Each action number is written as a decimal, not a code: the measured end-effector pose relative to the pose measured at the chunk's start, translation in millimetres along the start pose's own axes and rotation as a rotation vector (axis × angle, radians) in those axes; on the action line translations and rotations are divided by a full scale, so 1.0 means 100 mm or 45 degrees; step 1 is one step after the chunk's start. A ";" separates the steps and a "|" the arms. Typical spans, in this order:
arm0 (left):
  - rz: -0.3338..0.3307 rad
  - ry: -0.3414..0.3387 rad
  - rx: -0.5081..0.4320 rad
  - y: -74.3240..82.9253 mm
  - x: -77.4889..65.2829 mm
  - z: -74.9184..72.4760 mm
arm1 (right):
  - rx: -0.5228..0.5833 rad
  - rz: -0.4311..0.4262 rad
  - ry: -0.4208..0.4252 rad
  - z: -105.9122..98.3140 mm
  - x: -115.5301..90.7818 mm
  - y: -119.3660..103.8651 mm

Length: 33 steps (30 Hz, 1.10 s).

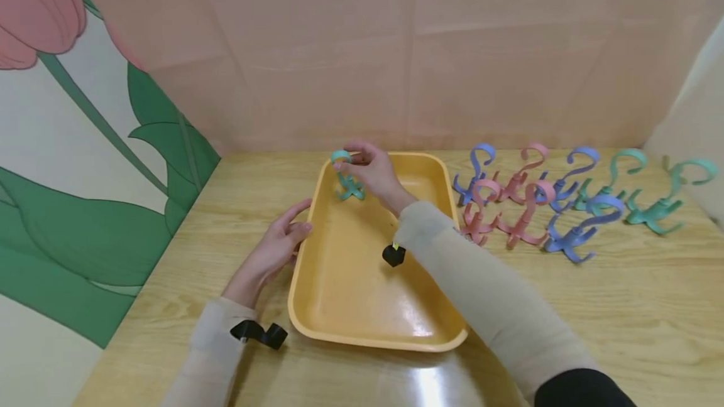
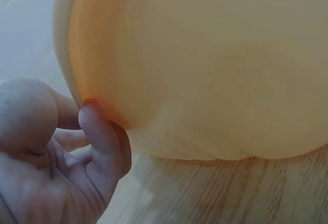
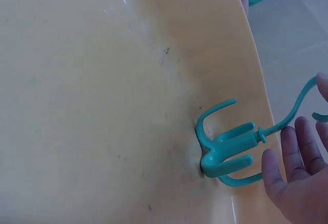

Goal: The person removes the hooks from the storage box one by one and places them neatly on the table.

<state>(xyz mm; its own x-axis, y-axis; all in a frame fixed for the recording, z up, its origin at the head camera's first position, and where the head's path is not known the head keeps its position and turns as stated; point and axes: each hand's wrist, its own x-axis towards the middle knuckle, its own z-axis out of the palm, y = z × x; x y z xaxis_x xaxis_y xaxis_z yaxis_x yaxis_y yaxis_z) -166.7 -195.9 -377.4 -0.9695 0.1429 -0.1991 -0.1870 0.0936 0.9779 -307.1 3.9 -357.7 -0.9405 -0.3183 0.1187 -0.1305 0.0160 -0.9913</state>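
Observation:
A teal four-pronged swivel hook point(image 1: 352, 187) stands in the far left corner of a yellow tray point(image 1: 379, 281), prongs down on its floor. My right hand point(image 1: 373, 171) holds it by the curved top; the right wrist view shows the hook point(image 3: 233, 144) with its stem running up to the fingers point(image 3: 302, 147). At the tray's left side, my left hand point(image 1: 277, 247) grips the rim. In the left wrist view the curled digits of the left hand point(image 2: 61, 152) meet the tray's edge point(image 2: 62, 44), and part of the grip is hidden.
Right of the tray stand several similar hooks: blue point(image 1: 571, 240), pink point(image 1: 523, 228) and green point(image 1: 653, 212), in loose rows on the wooden table point(image 1: 639, 306). A pink cloth backdrop point(image 1: 317, 68) rises behind, and a flower-printed panel point(image 1: 73, 206) lies at left.

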 end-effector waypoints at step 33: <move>0.003 0.005 -0.027 -0.02 -0.02 -0.01 | -0.091 -0.098 0.042 0.00 -0.03 0.05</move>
<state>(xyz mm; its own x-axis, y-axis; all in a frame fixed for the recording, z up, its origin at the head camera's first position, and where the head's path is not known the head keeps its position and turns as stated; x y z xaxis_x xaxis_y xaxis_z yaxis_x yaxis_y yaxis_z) -164.5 -197.3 -379.1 -0.9705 0.1395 -0.1968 -0.1883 0.0721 0.9795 -304.9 4.6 -362.6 -0.9365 -0.2898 0.1975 -0.2239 0.0609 -0.9727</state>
